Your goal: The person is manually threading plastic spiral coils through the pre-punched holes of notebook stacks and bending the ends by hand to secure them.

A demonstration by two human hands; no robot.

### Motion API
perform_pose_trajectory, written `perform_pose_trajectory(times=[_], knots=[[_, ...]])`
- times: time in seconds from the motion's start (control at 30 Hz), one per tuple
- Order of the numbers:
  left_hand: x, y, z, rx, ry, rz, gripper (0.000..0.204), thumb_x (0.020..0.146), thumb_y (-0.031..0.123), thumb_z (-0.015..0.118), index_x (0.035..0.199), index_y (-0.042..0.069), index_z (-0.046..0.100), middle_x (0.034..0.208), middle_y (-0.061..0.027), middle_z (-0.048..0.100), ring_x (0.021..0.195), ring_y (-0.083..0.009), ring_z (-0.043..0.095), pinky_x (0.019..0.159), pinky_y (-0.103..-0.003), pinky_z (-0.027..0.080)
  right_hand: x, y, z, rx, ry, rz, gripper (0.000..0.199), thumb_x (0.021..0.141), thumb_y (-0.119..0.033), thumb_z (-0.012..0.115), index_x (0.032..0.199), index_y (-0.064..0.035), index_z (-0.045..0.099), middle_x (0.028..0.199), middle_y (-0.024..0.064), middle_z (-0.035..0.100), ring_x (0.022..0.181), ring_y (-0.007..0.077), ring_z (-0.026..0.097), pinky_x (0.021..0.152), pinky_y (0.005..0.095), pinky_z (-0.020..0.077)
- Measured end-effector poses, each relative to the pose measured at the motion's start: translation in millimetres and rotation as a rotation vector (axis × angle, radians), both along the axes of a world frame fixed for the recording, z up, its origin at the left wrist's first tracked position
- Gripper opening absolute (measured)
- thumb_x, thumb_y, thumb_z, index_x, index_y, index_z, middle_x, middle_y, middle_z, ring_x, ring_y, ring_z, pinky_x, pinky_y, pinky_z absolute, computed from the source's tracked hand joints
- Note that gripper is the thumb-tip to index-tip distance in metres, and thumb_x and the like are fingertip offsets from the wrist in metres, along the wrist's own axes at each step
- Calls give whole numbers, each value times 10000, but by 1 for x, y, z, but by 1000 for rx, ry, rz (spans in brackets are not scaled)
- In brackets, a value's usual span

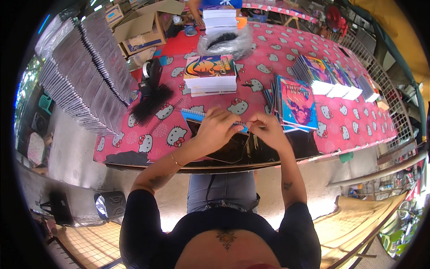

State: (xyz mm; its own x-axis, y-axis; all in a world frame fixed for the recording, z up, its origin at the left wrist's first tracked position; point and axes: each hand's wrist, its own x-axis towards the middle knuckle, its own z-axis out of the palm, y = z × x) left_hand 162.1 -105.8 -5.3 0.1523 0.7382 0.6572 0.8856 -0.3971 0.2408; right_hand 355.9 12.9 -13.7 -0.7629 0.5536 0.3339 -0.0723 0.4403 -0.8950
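A spiral notebook (pixel 191 115) with a blue strip along its bound edge lies in front of me at the table's near side, mostly hidden by my hands. My left hand (pixel 218 128) is closed on that bound edge, thumb and fingers pressed together. Close beside it, my right hand (pixel 268 130) pinches at the right end of the thin spiral coil (pixel 242 124); its fingertips cover the exact spot. To the right rests a small pile of notebooks (pixel 295 103) with blue and pink covers. A block of notebooks (pixel 210 67) with an orange illustrated cover stands beyond my hands.
Tall stacks of coil-bound books (pixel 85 67) rise at the left. Loose black coils (pixel 152 104) lie near a black tape dispenser (pixel 150 75). More coils sit in a plastic bag (pixel 226 41). Further notebook stacks (pixel 329 76) stand right. Across the table is another person (pixel 195 11).
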Motion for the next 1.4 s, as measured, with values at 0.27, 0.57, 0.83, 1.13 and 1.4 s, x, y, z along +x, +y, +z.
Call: perform_pose_trajectory(times=[0.27, 0.57, 0.83, 1.13, 1.4], knots=[[0, -14, -7, 14, 224, 199, 303, 853, 271, 739, 1028, 62, 606, 903, -95, 596, 893, -287, 589, 844, -429, 429, -37, -39, -13, 299, 135, -437, 85, 827, 19, 687, 881, 7, 622, 786, 146, 633, 665, 282, 645, 645, 342, 531], [-16, -2, -17, 145, 231, 234, 289, 852, 238, 739, 1039, 50, 624, 943, -87, 618, 897, -287, 581, 837, -422, 411, -59, -41, -38, 400, 343, -467, 180, 843, -59, 768, 1008, -26, 706, 932, 124, 707, 832, 315, 696, 722, 354, 556], [-86, 13, 15, 164, 88, 251, 178, 877, 97, 698, 1037, 27, 662, 953, -101, 671, 869, -319, 620, 792, -432, 428, 61, 44, 13, 846, -268, -943, 585, 807, -377, 797, 1285, -74, 646, 1382, 217, 538, 1251, 391, 534, 1021, 539, 434], [60, 161, 25, 281, -221, -487, 310, 818, -31, 599, 1115, 43, 646, 1167, -132, 679, 1121, -368, 616, 983, -498, 472, 158, 159, -14, -202, -243, -673, 804, 929, -637, 578, 1476, -58, 468, 1479, 191, 497, 1338, 341, 492, 1101, 430, 396], [72, 208, -62, -89, -928, -73, 255, 921, 158, 612, 1161, 78, 644, 1182, -143, 686, 1164, -293, 627, 1030, -448, 479, 151, 222, -48, -838, -95, -332, 890, 868, -751, 585, 1437, -71, 503, 1247, 129, 686, 1048, 228, 679, 941, 362, 544]])
